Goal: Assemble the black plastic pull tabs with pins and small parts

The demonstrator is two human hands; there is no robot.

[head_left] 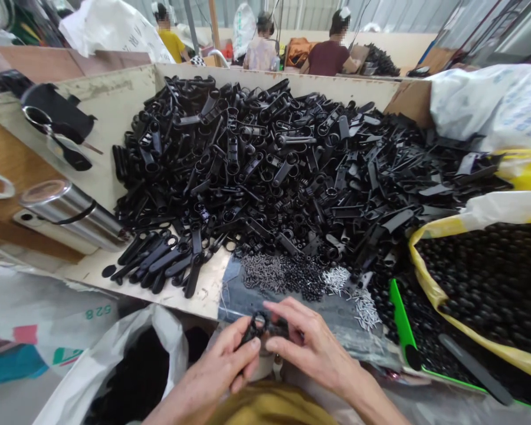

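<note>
My left hand (228, 352) pinches a small black plastic part with a ring-shaped end (259, 320) between thumb and fingers, just in front of the table edge. Close at its right is my right hand (307, 342), thumb and forefinger apart; dark material shows between them, and I cannot tell whether they touch it. Beyond the hands, small grey pieces (263, 273), tiny black pieces (307, 277) and silvery pins (367, 310) lie in little heaps on a dark sheet (234, 298). Black handle-shaped pieces (163, 260) lie side by side to the left.
A large pile of black plastic parts (248, 153) fills the walled table. A steel flask (77, 212) stands left. An open white sack (163, 330) is below left; a yellow-edged sack of black pieces (491, 277) and a green strip (402, 321) are right. People sit beyond.
</note>
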